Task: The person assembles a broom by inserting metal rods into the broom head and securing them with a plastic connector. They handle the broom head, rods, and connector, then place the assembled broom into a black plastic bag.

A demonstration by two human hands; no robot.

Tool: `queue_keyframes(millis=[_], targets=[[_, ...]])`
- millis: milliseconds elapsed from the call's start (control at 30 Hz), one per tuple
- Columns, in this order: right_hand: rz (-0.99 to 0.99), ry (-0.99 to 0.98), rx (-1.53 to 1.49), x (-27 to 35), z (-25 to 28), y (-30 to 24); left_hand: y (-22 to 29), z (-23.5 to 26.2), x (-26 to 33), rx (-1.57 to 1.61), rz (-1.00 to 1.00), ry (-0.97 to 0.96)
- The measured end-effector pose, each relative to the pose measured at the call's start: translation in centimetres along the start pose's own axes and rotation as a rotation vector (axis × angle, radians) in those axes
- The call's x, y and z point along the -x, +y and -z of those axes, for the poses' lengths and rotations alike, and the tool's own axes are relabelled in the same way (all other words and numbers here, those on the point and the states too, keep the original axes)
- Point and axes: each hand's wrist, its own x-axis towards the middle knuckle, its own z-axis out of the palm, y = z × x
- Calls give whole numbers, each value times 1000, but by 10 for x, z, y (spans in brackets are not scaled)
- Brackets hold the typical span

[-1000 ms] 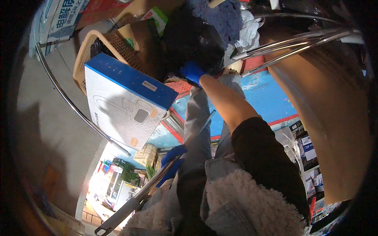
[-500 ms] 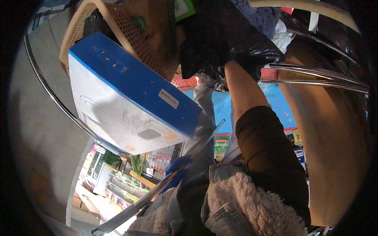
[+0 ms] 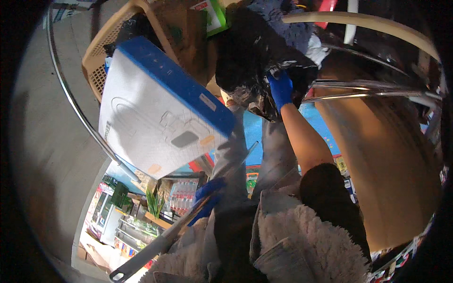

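My right hand (image 3: 281,89), in a blue glove, reaches forward with its fingers closed on a crumpled black plastic bag (image 3: 240,52). The bag's folds hide its fingertips. Low on the left, my left hand (image 3: 207,197), also blue-gloved, is wrapped round a long pole (image 3: 158,245) with a grey end that has a hanging hole. The pole slants from the lower left up to between my legs, where its thin tip shows. Beyond the left hand, a large flat white-and-blue box (image 3: 160,118) stands tilted, with a line drawing on its face.
A tan plastic basket (image 3: 96,75) is behind the box. Curved metal rails (image 3: 71,96) run along the left, with metal bars (image 3: 358,93) at right. A big cardboard sheet (image 3: 387,165) fills the right side. A green-and-white packet (image 3: 214,18) lies at the top.
My right hand has come up out of the black bag's folds, so its blue glove now shows. The bag's edge has shifted. The view has moved slightly; my left hand keeps the pole.
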Motion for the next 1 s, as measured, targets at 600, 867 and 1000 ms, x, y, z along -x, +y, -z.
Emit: queue_keyframes(millis=[600, 867, 1000], targets=[[76, -52, -32, 196, 209, -201, 170, 33, -61, -210, -529, 211], [197, 111, 108, 260, 272, -239, 203, 17, -134, -255, -578, -26], [255, 125, 152, 280, 294, -249, 205, 25, -151, -336, -514, 79]])
